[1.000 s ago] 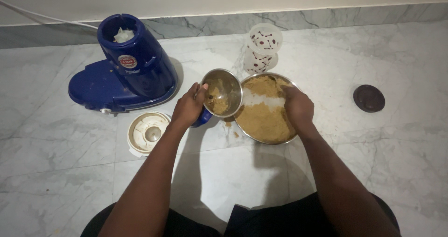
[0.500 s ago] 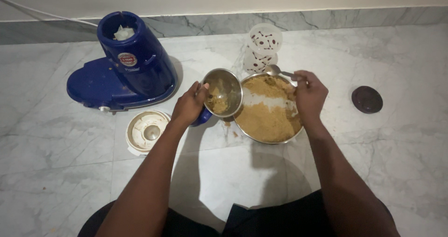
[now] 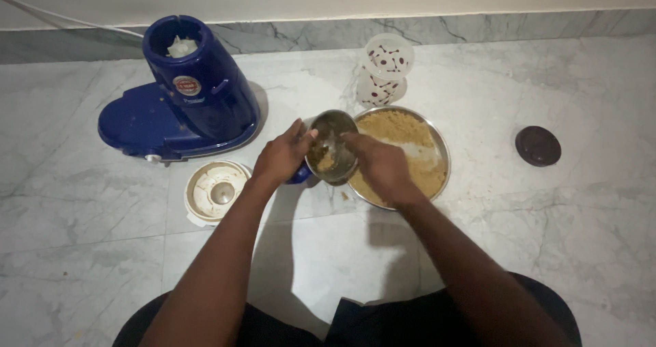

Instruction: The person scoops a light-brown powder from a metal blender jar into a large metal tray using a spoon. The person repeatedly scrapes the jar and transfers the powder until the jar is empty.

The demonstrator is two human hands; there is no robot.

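1. Floor (image 3: 547,251): pale stone with grey lines, under everything.
2. Mixer (image 3: 184,94): big, blue, standing at the back left, well apart from the hands. Looks heavy.
3. Bowl (image 3: 443,149): wide, shiny metal, flat on the floor, touching the jar's right side. Partly full of brown powder (image 3: 400,125). Probably heavy with all that inside; best held by the rim with two hands.
4. Left hand (image 3: 280,159): wrapped round the jar's left side, fingers curled, thumb up by the rim. Holding tight.
5. Right hand (image 3: 379,162): reaching across the bowl, fingers dipping into the jar's mouth. Bent and close together, but cannot tell if holding anything.
6. Jar (image 3: 331,145): small, shiny metal, with a blue handle (image 3: 298,175). Tipped toward the bowl, between the two hands, with a little powder stuck inside. Hard and stiff, likely light now. Smooth sides, maybe slippery with powder, so safest to grip by the handle.
7. Pale lid (image 3: 217,191): round, flat on the floor, near the left wrist.
8. Cup (image 3: 386,67): clear plastic with dark red dots, just behind the bowl. Looks light and easy to knock over.
9. Dark lid (image 3: 538,145): small and round, far off to the right.
10. Crumbs (image 3: 344,196): bits of loose powder spilled under the jar. Soft, dry, easy to scatter.
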